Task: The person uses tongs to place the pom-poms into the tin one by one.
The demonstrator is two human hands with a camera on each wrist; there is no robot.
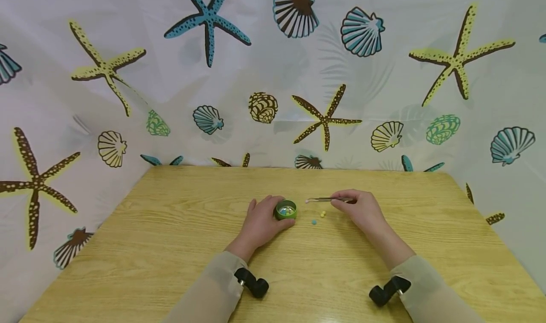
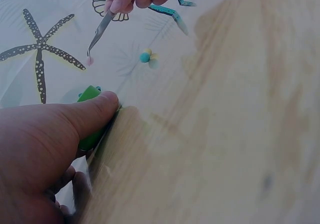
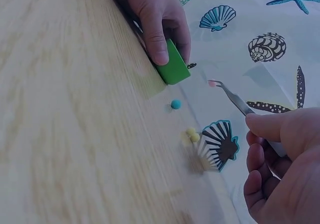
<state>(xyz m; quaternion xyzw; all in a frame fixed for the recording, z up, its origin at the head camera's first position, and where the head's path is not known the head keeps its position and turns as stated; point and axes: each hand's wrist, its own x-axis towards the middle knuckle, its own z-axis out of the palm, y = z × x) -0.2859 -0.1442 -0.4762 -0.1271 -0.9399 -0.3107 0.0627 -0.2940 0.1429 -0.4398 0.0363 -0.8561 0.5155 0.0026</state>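
Note:
My left hand (image 1: 263,222) holds a small round green container (image 1: 280,215) on the table, thumb on the near side and fingers round the back. Small coloured bits show inside it in the head view. Between thumb and fingers, my right hand (image 1: 359,209) pinches bent-tip metal tweezers (image 3: 234,98). A small pink ball (image 3: 212,84) sits at the tips of the tweezers, held above the table to the right of the container. On the wood below lie a blue ball (image 3: 176,104) and, beside it, yellow balls (image 3: 192,135) close together.
The wooden table (image 1: 192,190) runs back to a white cloth (image 1: 239,81) printed with starfish and shells, which also hangs along both sides. Each sleeve carries a black wrist mount, the left mount (image 1: 252,283) and the right mount (image 1: 389,291).

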